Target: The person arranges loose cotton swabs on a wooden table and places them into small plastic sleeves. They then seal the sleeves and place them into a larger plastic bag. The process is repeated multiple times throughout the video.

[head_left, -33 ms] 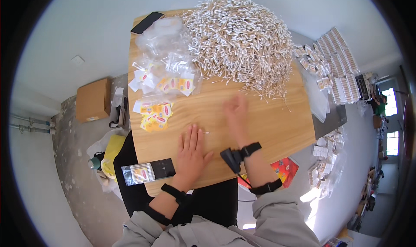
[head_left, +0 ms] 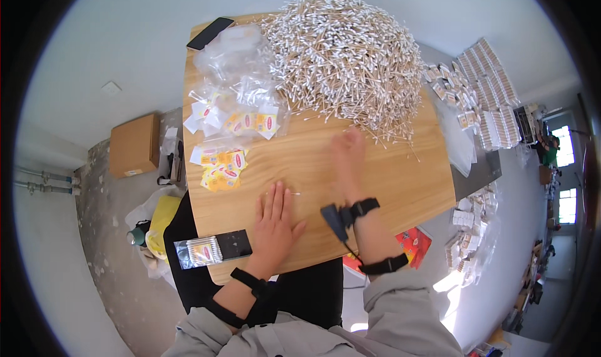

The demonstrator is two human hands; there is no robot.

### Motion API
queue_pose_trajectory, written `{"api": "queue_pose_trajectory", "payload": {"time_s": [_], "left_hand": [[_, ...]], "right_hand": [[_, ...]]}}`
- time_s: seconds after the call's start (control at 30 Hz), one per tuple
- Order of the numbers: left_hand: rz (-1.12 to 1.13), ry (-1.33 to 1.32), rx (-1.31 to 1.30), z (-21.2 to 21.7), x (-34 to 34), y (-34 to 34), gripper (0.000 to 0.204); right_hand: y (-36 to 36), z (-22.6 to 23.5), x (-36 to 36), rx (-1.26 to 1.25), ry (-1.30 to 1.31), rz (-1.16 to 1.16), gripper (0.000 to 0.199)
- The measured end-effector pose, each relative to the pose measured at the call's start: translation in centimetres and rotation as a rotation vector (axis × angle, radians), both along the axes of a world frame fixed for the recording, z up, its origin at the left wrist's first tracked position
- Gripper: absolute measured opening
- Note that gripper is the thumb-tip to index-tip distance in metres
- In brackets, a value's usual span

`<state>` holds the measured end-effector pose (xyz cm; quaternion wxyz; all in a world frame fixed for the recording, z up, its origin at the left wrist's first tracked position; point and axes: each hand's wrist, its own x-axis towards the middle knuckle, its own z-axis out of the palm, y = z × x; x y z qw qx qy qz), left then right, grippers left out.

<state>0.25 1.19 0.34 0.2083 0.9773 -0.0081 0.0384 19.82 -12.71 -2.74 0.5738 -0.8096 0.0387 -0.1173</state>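
I log the left hand [head_left: 275, 222] lying flat, palm down, fingers spread on the wooden table [head_left: 400, 188], near its front edge. A single cotton swab [head_left: 289, 193] lies on the wood at its fingertips; whether they touch it I cannot tell. The right hand [head_left: 348, 158] reaches further out over the tabletop, blurred, so I cannot tell how its fingers are set; it sits just short of the loose swabs at the foot of the big heap of cotton swabs [head_left: 344, 53], which fills the far right part of the table. Just left of the left wrist, at the table's front edge, I note a filled clear packet of swabs [head_left: 199, 252] beside a small black device [head_left: 233, 244]. Further out to the left lie yellow-and-red label cards [head_left: 222, 169], then a pile of empty clear bags [head_left: 235, 81], and a dark phone [head_left: 210, 33] at the far left corner.
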Motion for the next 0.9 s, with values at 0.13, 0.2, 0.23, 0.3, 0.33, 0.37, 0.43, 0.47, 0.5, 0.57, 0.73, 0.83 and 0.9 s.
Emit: {"api": "queue_pose_trajectory", "payload": {"time_s": [0.13,0.2,0.23,0.3,0.33,0.37,0.43,0.47,0.5,0.57,0.73,0.83,0.9], "left_hand": [[-0.002,0.025,0.069,-0.1,-1.7,0.1,0.083],[-0.025,0.015,0.072,-0.1,-2.1,0.0,0.083],[-0.034,0.012,0.07,-0.1,-2.0,-0.1,0.082],[-0.047,0.012,0.066,-0.2,-2.0,-0.2,0.081],[-0.048,0.015,0.065,-0.2,-2.0,-0.2,0.081],[-0.043,0.022,0.065,-0.2,-2.1,-0.1,0.081],[-0.033,0.024,0.065,-0.1,-2.1,0.0,0.08],[-0.031,0.021,0.063,0.1,-2.2,0.1,0.08],[-0.03,0.017,0.061,0.2,-2.2,0.0,0.08],[-0.033,0.023,0.048,0.3,-2.1,-0.1,0.08],[-0.032,0.01,0.036,0.2,-2.2,0.0,0.08],[-0.043,-0.015,0.038,0.0,-2.3,0.3,0.079],[-0.054,-0.028,0.01,-0.3,-2.6,0.3,0.078]], "right_hand": [[1.2,5.0,5.9,0.42,0.357,-0.079,0.055],[1.2,5.0,8.4,0.539,0.48,-0.065,0.051],[0.7,4.6,9.6,0.61,0.48,-0.038,0.047],[-0.2,2.8,11.0,0.749,0.487,0.021,0.04],[-0.3,2.4,11.0,0.738,0.453,-0.025,0.026],[0.0,2.4,10.5,0.672,0.459,-0.026,0.023],[0.6,2.4,9.2,0.538,0.466,-0.031,0.018],[0.6,2.0,8.4,0.59,0.395,0.012,0.02],[0.3,1.6,7.5,0.567,0.381,0.059,0.02],[-0.1,0.8,5.1,0.523,0.357,0.153,0.02],[-0.3,0.9,-0.7,0.204,0.335,0.283,0.027],[-0.3,0.7,-2.7,0.002,0.177,0.302,0.026],[-1.3,0.0,-3.1,-0.342,-0.043,0.375,0.024]]}}
